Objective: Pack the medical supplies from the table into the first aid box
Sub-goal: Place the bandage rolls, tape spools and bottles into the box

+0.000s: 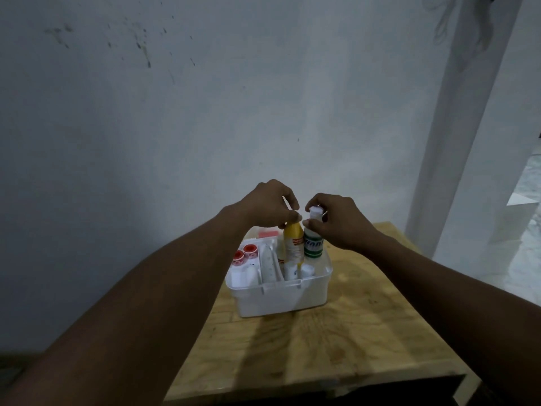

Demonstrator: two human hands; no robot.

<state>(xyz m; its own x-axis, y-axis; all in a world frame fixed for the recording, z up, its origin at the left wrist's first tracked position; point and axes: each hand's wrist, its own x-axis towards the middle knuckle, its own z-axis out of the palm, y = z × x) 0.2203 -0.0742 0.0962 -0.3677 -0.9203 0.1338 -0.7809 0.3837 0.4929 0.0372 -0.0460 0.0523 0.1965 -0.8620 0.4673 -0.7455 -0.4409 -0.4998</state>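
Observation:
A white plastic first aid box (pixel 281 297) stands open on the wooden table (pixel 351 341). My left hand (pixel 268 205) grips the top of a yellow bottle (pixel 293 244) that stands upright in the box's right compartment. Beside it, my right hand (pixel 336 221) pinches the white cap of a white bottle with a green label (pixel 313 244), also upright in the box. Two red-capped tape rolls (pixel 244 252) and white rolled bandages (pixel 244 275) lie in the left compartment. A clear packet (pixel 270 266) stands at the divider.
A pale wall rises directly behind the table. A white post (pixel 456 136) stands at the right, with tiled floor (pixel 527 183) beyond it. The table's front edge (pixel 322 391) drops off near the bottom of the view.

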